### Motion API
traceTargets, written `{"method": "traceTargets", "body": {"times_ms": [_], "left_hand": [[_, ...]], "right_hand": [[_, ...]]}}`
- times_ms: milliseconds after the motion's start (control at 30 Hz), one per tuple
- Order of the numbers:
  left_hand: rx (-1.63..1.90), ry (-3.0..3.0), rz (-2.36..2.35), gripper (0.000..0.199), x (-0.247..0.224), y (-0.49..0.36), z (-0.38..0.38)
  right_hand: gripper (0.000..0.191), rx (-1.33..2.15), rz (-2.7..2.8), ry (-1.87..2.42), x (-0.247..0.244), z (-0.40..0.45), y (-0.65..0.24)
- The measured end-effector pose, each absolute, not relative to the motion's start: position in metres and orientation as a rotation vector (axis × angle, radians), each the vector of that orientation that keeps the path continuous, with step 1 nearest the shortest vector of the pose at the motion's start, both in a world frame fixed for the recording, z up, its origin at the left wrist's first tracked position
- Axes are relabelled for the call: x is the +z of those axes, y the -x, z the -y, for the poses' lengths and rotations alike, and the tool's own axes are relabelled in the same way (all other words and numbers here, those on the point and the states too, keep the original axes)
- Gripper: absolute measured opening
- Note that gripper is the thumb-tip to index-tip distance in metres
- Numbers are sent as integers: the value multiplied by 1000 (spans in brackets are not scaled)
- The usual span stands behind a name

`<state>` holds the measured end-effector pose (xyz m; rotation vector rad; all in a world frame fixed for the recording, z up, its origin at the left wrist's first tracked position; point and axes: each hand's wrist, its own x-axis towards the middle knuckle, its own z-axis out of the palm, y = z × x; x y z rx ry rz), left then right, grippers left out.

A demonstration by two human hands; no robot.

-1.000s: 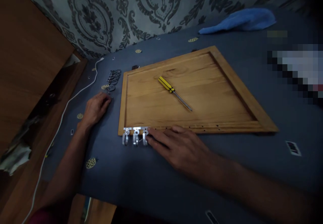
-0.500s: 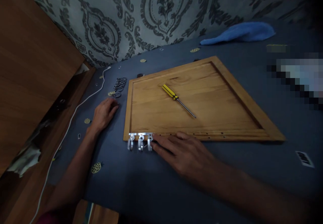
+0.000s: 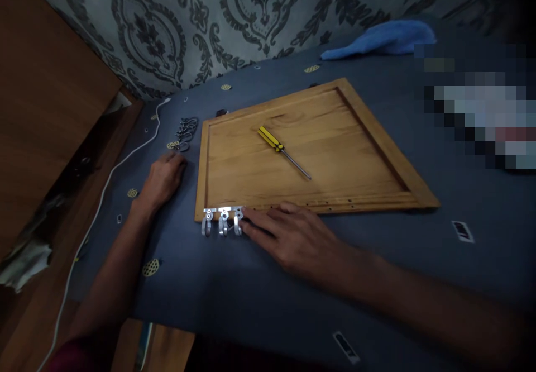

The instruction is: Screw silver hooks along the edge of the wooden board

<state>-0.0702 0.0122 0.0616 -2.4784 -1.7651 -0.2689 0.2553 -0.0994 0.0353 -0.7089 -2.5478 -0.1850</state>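
A framed wooden panel [image 3: 234,160] lies flat on the grey patterned cloth. At its near left corner, a silver metal hook rack [image 3: 225,210] sits along the edge, its hooks hanging over the side. My right hand [image 3: 299,238] grips the rack's right end between thumb and forefinger. To the left of the panel, my left hand [image 3: 161,179] rests on the cloth with its fingers curled; whatever may be in them is hidden. Just beyond it lies a cluster of small dark metal hooks [image 3: 186,129]. A yellow-handled screwdriver [image 3: 270,137] rests on the panel.
A white cable [image 3: 113,171] runs along the left beside wooden furniture [image 3: 46,81]. Toward the back lies a blue cloth [image 3: 381,39], near the patterned wall [image 3: 263,3]. Small dark holes dot the panel's near edge. A blurred-out object [image 3: 486,109] is at right.
The whole scene has shifted slightly up and left as the head view moved. Both hands keep nearly the same places relative to the panel and hook rack.
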Motion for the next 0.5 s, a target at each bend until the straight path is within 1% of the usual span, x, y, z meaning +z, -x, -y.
{"method": "traceTargets", "body": {"times_ms": [167, 300, 400, 500], "left_hand": [[-281, 2457, 1800, 23, 64, 67, -10], [-340, 2512, 1813, 19, 84, 47, 7], [-453, 2888, 1854, 20, 104, 16, 29], [-327, 3168, 1833, 18, 118, -15, 46]], "right_hand": [[25, -156, 2540, 697, 38, 99, -255], [25, -147, 2568, 703, 37, 99, -255], [23, -131, 2585, 706, 38, 100, -256], [21, -107, 2583, 708, 38, 100, -256]]}}
